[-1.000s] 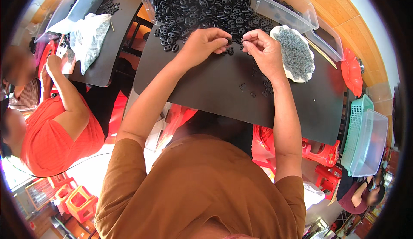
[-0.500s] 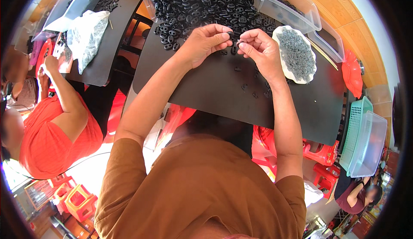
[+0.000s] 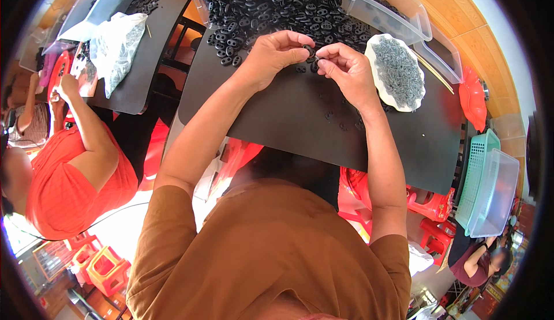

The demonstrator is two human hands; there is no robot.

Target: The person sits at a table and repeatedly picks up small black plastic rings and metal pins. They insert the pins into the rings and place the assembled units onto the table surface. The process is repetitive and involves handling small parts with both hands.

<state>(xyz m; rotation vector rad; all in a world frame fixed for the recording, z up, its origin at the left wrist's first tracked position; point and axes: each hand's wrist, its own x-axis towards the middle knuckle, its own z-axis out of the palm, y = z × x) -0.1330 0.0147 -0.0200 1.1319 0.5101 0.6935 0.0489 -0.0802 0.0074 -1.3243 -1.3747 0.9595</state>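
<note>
Left hand [image 3: 266,58] pinches black piece [image 3: 309,51], thumb against index, over dark table [image 3: 271,115]. Right hand [image 3: 348,73] just beside; whether its fingertips grip anything: cannot tell. Piece's long axis, pointing: too small to read.

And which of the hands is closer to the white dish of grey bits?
Right. The right hand is just left of the white dish; the left hand is farther left, pinching a black piece.

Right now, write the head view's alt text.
A person's left hand pinches a black part beside their right hand, over a dark table. Beyond lies a heap of similar parts; at right, a white container of gray pieces.
</note>
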